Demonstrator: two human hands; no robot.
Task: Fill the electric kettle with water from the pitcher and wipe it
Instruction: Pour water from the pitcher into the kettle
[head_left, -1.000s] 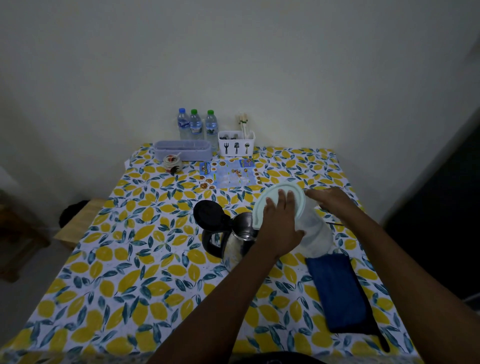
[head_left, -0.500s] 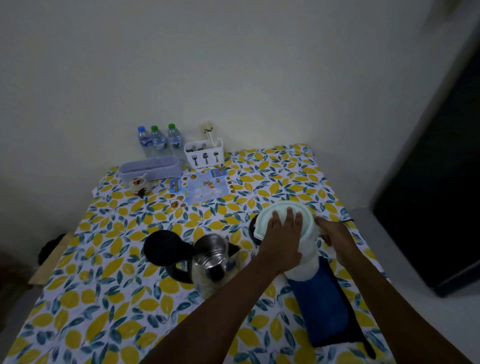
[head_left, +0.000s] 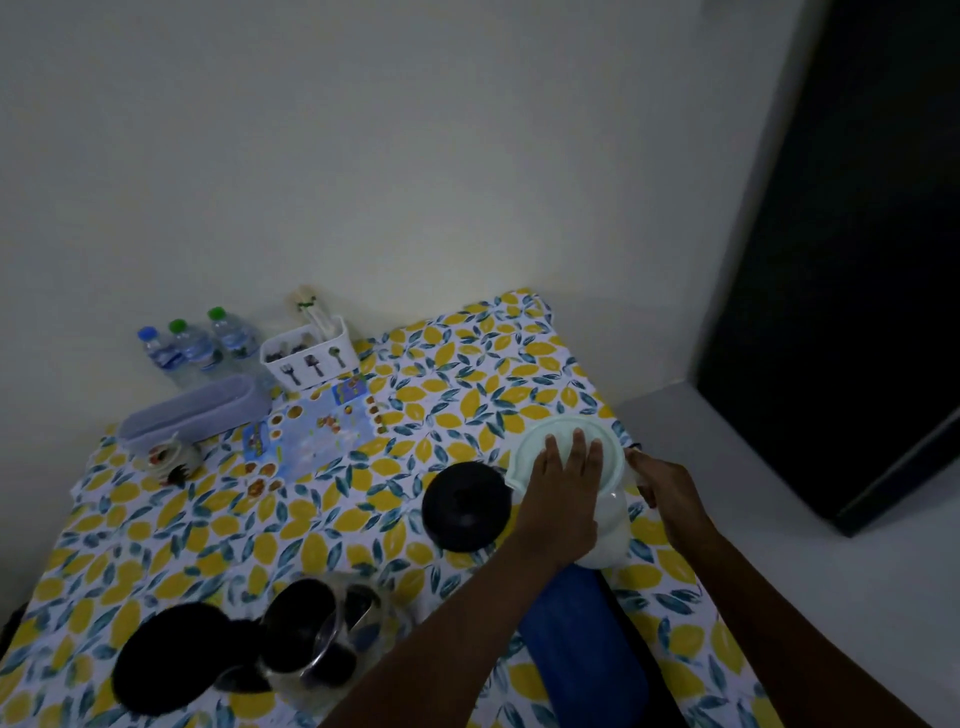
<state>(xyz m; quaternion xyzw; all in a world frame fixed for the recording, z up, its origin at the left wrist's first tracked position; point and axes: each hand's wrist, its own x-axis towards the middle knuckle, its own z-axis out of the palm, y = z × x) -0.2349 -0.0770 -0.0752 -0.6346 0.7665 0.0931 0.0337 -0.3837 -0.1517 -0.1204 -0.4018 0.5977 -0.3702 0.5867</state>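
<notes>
A clear plastic pitcher (head_left: 613, 525) with a pale green lid (head_left: 535, 441) stands upright on the table at the right. My left hand (head_left: 563, 499) lies flat on that lid and holds it down. My right hand (head_left: 662, 488) grips the pitcher's right side, where its handle is hidden. The steel electric kettle (head_left: 322, 639) stands at the lower left with its black lid (head_left: 171, 654) swung open. The kettle's round black base (head_left: 465, 506) lies just left of the pitcher. A folded blue cloth (head_left: 582, 649) lies in front of the pitcher, partly under my left forearm.
A lemon-print cloth covers the table (head_left: 467, 374). At the back stand three water bottles (head_left: 195, 345), a white cutlery holder (head_left: 311, 356) and a lavender tray (head_left: 197, 410). A printed placemat (head_left: 317, 431) and a small cup (head_left: 166, 460) lie nearby. The table's right edge is close to my right hand.
The pitcher has gone from tilted over the kettle to upright on the table, right of the black base. Both hands stayed on it. My view swung right and down.
</notes>
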